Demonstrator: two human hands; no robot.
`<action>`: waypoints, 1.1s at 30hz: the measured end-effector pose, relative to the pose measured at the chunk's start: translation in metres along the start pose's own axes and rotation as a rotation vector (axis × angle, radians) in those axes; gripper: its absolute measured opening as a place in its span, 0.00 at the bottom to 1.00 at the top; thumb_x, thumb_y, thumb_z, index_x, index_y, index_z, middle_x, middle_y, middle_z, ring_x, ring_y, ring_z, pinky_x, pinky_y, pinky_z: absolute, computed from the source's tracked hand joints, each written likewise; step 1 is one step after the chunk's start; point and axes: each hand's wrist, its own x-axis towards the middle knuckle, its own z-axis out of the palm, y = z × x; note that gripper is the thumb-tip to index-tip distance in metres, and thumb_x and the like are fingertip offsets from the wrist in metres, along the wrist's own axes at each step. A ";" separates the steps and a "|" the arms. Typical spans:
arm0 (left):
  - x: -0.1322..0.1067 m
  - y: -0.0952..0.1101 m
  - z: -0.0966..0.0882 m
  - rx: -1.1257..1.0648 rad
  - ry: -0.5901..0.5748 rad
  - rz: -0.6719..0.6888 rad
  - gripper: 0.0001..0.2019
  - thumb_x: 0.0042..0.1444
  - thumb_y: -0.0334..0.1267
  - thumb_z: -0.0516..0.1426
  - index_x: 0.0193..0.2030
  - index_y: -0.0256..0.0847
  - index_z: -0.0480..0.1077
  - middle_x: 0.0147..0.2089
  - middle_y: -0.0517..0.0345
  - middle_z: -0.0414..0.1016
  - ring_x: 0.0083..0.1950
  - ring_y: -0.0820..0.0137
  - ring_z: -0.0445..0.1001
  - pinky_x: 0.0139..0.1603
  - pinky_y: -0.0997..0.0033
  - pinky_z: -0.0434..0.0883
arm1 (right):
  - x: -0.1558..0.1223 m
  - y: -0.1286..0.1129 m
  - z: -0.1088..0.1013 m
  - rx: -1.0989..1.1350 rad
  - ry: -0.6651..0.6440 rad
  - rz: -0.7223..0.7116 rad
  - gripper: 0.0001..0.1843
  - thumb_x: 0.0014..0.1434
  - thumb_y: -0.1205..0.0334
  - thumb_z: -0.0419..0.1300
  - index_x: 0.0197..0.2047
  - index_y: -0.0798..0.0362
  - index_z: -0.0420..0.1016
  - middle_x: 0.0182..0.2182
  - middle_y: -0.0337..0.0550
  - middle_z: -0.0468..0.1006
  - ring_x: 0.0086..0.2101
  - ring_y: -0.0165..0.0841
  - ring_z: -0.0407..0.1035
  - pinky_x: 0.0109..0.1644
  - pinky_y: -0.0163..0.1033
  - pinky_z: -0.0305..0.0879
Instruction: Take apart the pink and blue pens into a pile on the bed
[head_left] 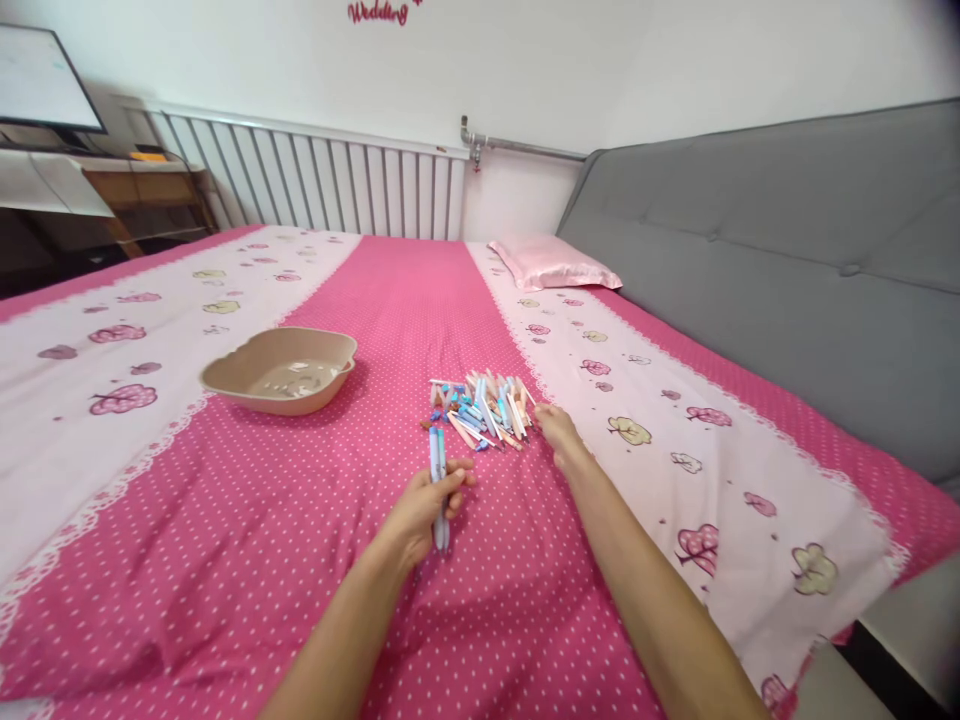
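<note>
A few slim pens (435, 455), pale blue and lavender with a teal-topped one among them, stand upright in my left hand (431, 500), its fingers closed around them. In front of it lies a loose pile of pens (487, 405) in white, blue, pink and peach, with small blue and brown bits at its left side. At the pile's right edge is my right hand (556, 432), fingers pinched at the end of a pale pen (529, 394). Part of that pen's end is hidden by the fingertips.
A beige plastic basin (330, 385) with some small whitish pieces inside sits left of the pile on the pink dotted bedsheet (300, 560). Farther back are a pink pillow (555, 262), a grey headboard (780, 220), a white radiator (315, 180) and a monitor (45, 75) on a desk.
</note>
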 end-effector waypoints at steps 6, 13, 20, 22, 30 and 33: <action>-0.003 0.003 0.001 -0.096 -0.152 -0.097 0.08 0.50 0.23 0.54 0.35 0.33 0.72 0.29 0.55 0.73 0.21 0.81 0.65 0.21 0.84 0.63 | -0.068 -0.026 0.029 0.050 -0.278 0.023 0.14 0.47 0.51 0.61 0.31 0.54 0.74 0.29 0.41 0.76 0.32 0.30 0.68 0.37 0.34 0.61; -0.010 0.006 0.003 -0.079 -0.170 -0.171 0.03 0.47 0.24 0.58 0.29 0.33 0.72 0.25 0.54 0.74 0.25 0.77 0.71 0.26 0.81 0.66 | -0.106 -0.038 0.051 0.212 -0.608 0.178 0.18 0.41 0.48 0.66 0.23 0.55 0.71 0.18 0.35 0.71 0.17 0.24 0.61 0.21 0.32 0.56; -0.003 0.006 0.000 0.025 0.009 0.052 0.09 0.46 0.36 0.62 0.33 0.34 0.75 0.26 0.58 0.73 0.25 0.77 0.69 0.27 0.79 0.65 | -0.086 -0.032 0.042 0.230 -0.320 0.224 0.16 0.39 0.51 0.68 0.23 0.56 0.72 0.22 0.36 0.72 0.25 0.25 0.63 0.33 0.32 0.57; -0.001 0.004 0.001 0.162 0.085 0.116 0.12 0.42 0.40 0.64 0.30 0.33 0.75 0.18 0.63 0.68 0.18 0.80 0.62 0.21 0.80 0.59 | -0.086 -0.029 0.043 0.227 -0.304 0.241 0.17 0.38 0.52 0.69 0.23 0.56 0.72 0.21 0.36 0.71 0.25 0.25 0.62 0.33 0.33 0.57; -0.002 -0.007 0.011 0.212 0.146 0.234 0.15 0.24 0.36 0.69 0.18 0.33 0.70 0.18 0.61 0.68 0.20 0.77 0.64 0.23 0.77 0.60 | -0.097 -0.029 0.049 0.225 -0.368 0.179 0.18 0.33 0.52 0.70 0.18 0.56 0.69 0.17 0.34 0.67 0.20 0.24 0.57 0.26 0.32 0.53; -0.004 -0.004 0.009 0.196 0.109 0.206 0.14 0.29 0.39 0.68 0.18 0.33 0.70 0.17 0.62 0.67 0.21 0.79 0.62 0.24 0.78 0.59 | -0.094 -0.029 0.048 0.165 -0.419 0.086 0.17 0.35 0.52 0.69 0.19 0.56 0.71 0.17 0.35 0.69 0.21 0.24 0.58 0.28 0.33 0.53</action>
